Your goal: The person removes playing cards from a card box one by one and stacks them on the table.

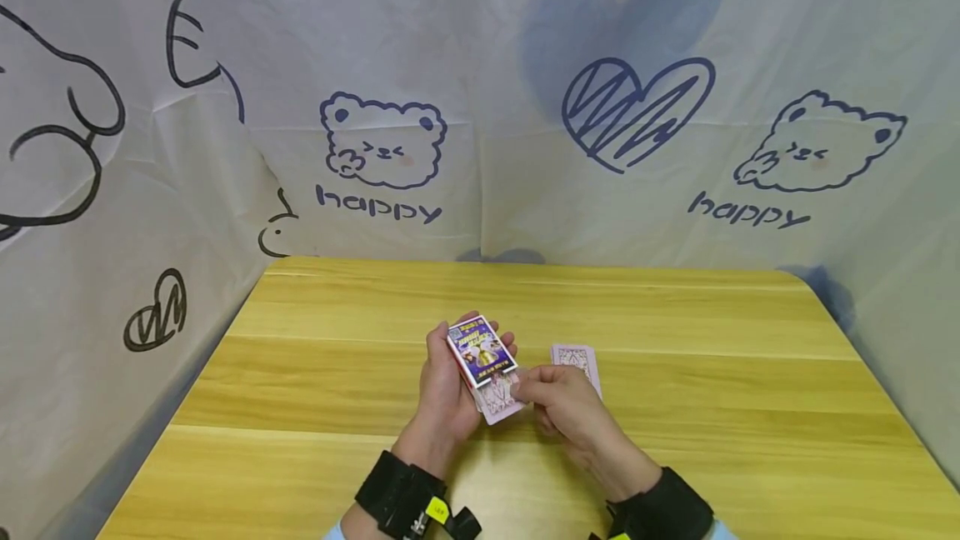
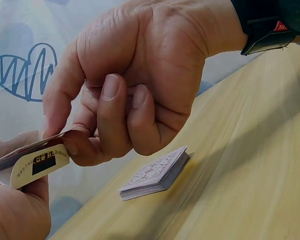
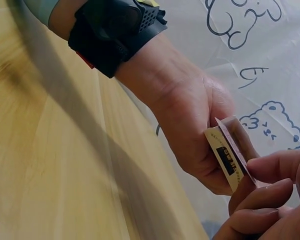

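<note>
My left hand (image 1: 444,394) grips a purple-and-white playing card box (image 1: 482,350) around its sides, face up and tilted. Out of the box's open near end stick patterned playing cards (image 1: 498,401). The thumb and fingers of my right hand (image 1: 577,415) pinch these cards at the box mouth. The right wrist view shows the raised end flap (image 3: 229,157) with dark print and the cards' edges beside it. On the table just beyond my right hand lies a neat stack of cards (image 2: 155,172), backs up, partly hidden by that hand in the head view.
The light wood table (image 1: 337,323) extends around both hands. White cloth (image 1: 495,40) with drawn bears and hearts hangs behind and at the sides. Black straps with cameras (image 1: 401,494) sit on both wrists.
</note>
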The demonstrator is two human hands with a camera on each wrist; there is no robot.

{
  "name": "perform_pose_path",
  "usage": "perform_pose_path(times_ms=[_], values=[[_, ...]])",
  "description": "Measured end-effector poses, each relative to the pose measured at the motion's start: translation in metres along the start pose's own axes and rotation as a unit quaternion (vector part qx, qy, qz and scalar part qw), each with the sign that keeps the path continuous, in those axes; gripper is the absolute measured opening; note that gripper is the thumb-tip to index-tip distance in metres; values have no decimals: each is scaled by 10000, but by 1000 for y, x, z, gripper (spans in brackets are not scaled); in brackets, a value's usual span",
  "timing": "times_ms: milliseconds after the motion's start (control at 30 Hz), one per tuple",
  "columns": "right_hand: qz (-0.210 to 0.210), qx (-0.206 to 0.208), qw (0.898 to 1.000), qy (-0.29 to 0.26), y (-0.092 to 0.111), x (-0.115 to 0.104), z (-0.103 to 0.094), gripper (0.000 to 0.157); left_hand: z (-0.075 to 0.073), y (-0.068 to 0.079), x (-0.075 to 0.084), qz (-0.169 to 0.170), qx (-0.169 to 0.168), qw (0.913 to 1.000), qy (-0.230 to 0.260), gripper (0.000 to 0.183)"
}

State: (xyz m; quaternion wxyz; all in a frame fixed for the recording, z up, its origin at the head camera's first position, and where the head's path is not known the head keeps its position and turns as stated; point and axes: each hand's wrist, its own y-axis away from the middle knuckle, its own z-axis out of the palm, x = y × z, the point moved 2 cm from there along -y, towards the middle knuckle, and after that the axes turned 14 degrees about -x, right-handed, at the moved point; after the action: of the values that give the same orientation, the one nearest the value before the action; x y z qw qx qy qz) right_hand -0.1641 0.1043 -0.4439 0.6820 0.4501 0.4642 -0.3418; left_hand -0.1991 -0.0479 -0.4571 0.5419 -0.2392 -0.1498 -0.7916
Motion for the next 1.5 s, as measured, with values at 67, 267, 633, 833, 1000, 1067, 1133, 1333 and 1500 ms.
perform_pose_path(times_ms=[67,267,633,833,1000,1067,1133,1333,1500], values=[[17,-20,10000,56,0,0,0,16,0,0,0,-16,-22,10000,4,53],[68,68,9996,266,-1,0,-2,27,0,-1,1,-31,-44,10000,-41,54],[99,-576,9965,595,3,-3,-11,21,-2,-1,10,26,66,10000,-26,54],[34,-1043,9912,819,11,-8,-23,23,-6,-2,19,160,338,9993,33,55],[-44,-897,9936,682,15,-18,-39,23,-9,-3,24,275,670,9972,195,55],[-82,-661,9958,623,16,-22,-47,26,-9,-2,26,266,723,9967,243,55],[-120,-320,9970,698,17,-24,-56,29,-10,-2,27,247,726,9967,262,55],[-80,540,9888,1391,15,-19,-80,33,-9,-2,30,307,728,9963,330,55],[85,1038,9713,2139,11,-11,-96,30,-8,-1,31,354,791,9954,406,55]])
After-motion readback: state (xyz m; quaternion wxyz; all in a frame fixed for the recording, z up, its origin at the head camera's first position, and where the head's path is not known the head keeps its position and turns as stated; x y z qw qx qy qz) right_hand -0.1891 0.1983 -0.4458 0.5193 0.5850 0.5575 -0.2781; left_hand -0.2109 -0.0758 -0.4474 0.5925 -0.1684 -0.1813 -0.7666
